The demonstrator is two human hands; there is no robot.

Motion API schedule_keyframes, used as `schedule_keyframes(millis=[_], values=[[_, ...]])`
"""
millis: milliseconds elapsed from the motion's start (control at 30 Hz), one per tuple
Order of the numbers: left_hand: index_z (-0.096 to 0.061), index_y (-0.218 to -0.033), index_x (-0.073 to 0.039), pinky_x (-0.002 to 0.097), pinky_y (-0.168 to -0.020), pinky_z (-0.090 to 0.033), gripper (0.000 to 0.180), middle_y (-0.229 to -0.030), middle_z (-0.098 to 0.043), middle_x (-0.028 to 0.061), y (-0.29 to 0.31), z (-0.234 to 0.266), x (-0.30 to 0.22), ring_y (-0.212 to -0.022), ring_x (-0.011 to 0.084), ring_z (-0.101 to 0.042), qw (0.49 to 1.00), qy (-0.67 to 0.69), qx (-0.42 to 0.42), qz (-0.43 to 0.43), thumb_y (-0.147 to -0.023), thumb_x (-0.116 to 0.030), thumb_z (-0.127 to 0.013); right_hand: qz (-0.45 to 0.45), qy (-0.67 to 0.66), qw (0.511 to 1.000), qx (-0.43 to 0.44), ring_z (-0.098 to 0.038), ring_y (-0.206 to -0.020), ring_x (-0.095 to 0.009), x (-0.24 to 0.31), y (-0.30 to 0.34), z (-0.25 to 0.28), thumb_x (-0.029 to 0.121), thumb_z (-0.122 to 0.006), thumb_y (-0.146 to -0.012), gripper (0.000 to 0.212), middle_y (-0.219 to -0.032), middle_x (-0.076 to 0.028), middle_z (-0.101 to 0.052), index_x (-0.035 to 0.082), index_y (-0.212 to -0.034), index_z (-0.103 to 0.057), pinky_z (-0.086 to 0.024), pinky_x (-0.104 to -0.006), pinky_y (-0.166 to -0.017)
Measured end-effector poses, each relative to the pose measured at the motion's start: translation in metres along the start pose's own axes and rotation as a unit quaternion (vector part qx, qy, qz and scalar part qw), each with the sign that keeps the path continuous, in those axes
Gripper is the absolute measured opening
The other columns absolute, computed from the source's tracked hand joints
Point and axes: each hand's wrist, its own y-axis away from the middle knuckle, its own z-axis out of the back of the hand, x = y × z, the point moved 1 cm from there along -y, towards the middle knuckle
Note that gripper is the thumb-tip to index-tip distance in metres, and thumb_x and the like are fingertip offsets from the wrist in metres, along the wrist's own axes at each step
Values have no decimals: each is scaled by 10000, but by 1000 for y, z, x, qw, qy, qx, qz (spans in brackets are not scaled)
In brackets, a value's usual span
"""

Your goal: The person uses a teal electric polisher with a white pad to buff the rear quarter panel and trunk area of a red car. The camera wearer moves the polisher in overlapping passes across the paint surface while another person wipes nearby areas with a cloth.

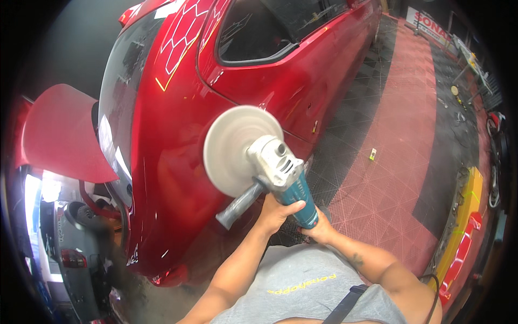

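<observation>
A teal and silver rotary polisher (288, 181) is held in both of my hands, its round off-white pad (232, 151) in front of the rear side panel of a red car (178, 140). Whether the pad touches the paint, I cannot tell. My left hand (278, 210) wraps around the polisher's body, just behind the grey side handle (241, 205), which it leaves free. Farther back, my right hand (319, 227) grips the rear end of the tool. The pad's face looks blurred.
The car's raised red tailgate (65, 135) sticks out at the left. A dark grey vehicle (75, 264) stands beyond it. Red and black floor tiles (399, 119) run along the right, with a small yellow-green item (373, 154) on them. Yellow and red bumpers (458, 232) lie at the right edge.
</observation>
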Motion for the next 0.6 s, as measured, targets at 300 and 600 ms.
schedule_keyframes(millis=[300,600], values=[[-436,-1620,-131,560,-1299,-362,959,-1527,-587,120,105,20,21,-1522,349,-498,987,115,-47,-99,-795,-140,-925,31,81,973,213,-746,-1197,-431,17,11,-11,179,-817,-877,789,-1313,-229,-753,184,-1581,-461,-593,-493,-1017],[-362,-1670,-114,571,-1293,-360,1018,-1572,-563,139,42,-8,6,-1504,366,-514,990,56,-86,-97,-807,-125,-902,47,64,980,181,-750,-1149,-445,24,-33,36,137,-784,-875,765,-1248,-241,-769,143,-1564,-453,-618,-493,-994]])
